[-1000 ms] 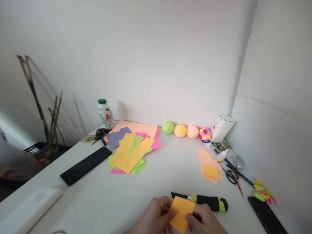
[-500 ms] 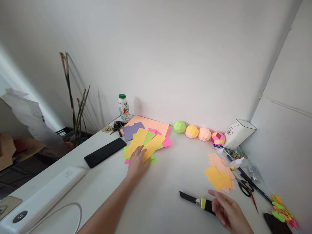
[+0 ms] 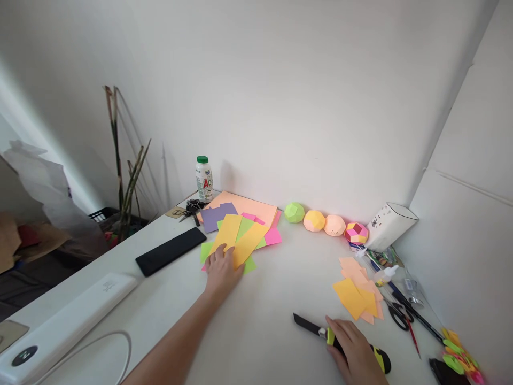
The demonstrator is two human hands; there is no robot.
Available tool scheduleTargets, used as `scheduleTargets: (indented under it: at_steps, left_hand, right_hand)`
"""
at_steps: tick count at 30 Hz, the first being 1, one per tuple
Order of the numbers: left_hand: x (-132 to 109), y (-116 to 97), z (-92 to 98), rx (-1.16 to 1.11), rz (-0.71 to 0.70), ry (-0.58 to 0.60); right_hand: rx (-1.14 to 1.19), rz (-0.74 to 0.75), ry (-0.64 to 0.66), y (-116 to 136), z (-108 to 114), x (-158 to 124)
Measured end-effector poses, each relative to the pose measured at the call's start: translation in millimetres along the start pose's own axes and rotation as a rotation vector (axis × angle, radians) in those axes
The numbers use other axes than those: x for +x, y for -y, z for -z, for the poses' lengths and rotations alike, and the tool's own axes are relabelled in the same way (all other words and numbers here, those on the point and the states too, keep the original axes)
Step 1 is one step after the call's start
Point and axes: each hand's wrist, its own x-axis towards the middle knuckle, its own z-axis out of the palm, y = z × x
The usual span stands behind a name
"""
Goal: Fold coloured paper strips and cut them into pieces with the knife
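My left hand [image 3: 222,272] lies on the near ends of two yellow paper strips [image 3: 250,243], its fingers spread. Green sheets [image 3: 206,249], pink paper [image 3: 274,236] and a purple piece [image 3: 218,215] are layered beneath and beside the strips. At the front right, my right hand [image 3: 355,350] closes over the handle of a black and yellow-green utility knife [image 3: 308,324]. Its wide dark blade points left, and the handle's end [image 3: 382,359] shows past the hand. Just behind the knife lie yellow and peach paper pieces [image 3: 350,297].
Faceted paper balls [image 3: 313,220] line the wall beside a white box [image 3: 393,226]. A glue bottle [image 3: 385,275], scissors [image 3: 398,315] and pens are at right. A bottle [image 3: 204,179], keys [image 3: 194,206], a black slab [image 3: 171,251] and a white corded device [image 3: 72,326] are at left.
My right hand has come down and left onto the knife's handle, its fingers now around it. My left hand stays on the yellow strips, its fingers slightly shifted.
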Motion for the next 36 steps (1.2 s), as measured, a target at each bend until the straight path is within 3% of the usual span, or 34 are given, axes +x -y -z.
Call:
scheduleTargets:
  at_steps: [5,10,16,19,21,25,28,31,33,36]
  left_hand:
    - [-2.1,-1.8,-1.0,-0.046,-0.005,-0.038]
    - [-5.0,-1.4,3.0,-0.12,-0.042,-0.056]
    - [-12.5,-7.2,12.5,-0.16,-0.074,-0.052]
    - [-22.0,-18.7,22.2,-0.134,-0.122,-0.077]
    - [-34.9,-30.2,29.5,-0.089,-0.233,-0.085]
    - [-79.5,-56.0,39.7,-0.113,-0.388,0.252]
    - [-116.4,-70.1,43.1,-0.164,-0.407,0.538]
    - [-139.3,-77.1,46.1,-0.323,-0.341,0.788]
    - [-144.9,-79.8,47.4,-0.48,-0.225,0.977]
    - [-144.2,-83.4,48.3,-0.775,0.03,1.286]
  right_hand:
    - [0.032,-0.053,-0.093,-10.3,6.2,-1.1]
    - [-0.134,-0.283,-0.27,-47.9,13.4,-15.1]
    - [-0.213,-0.442,-0.206,-76.4,7.8,-28.2]
    - [-0.231,-0.424,-0.169,-75.8,4.1,-28.5]
    - [-0.256,-0.408,-0.173,-68.7,3.4,-24.9]
    - [-0.204,-0.261,-0.208,-31.0,4.4,-8.6]
    - [-0.104,-0.03,-0.098,14.4,6.1,3.7]
    - [0.055,0.181,0.034,57.0,8.7,10.3]
    - [0.201,0.198,0.086,75.1,10.2,12.4]
    - [0.428,0.149,0.209,82.9,12.6,13.7]
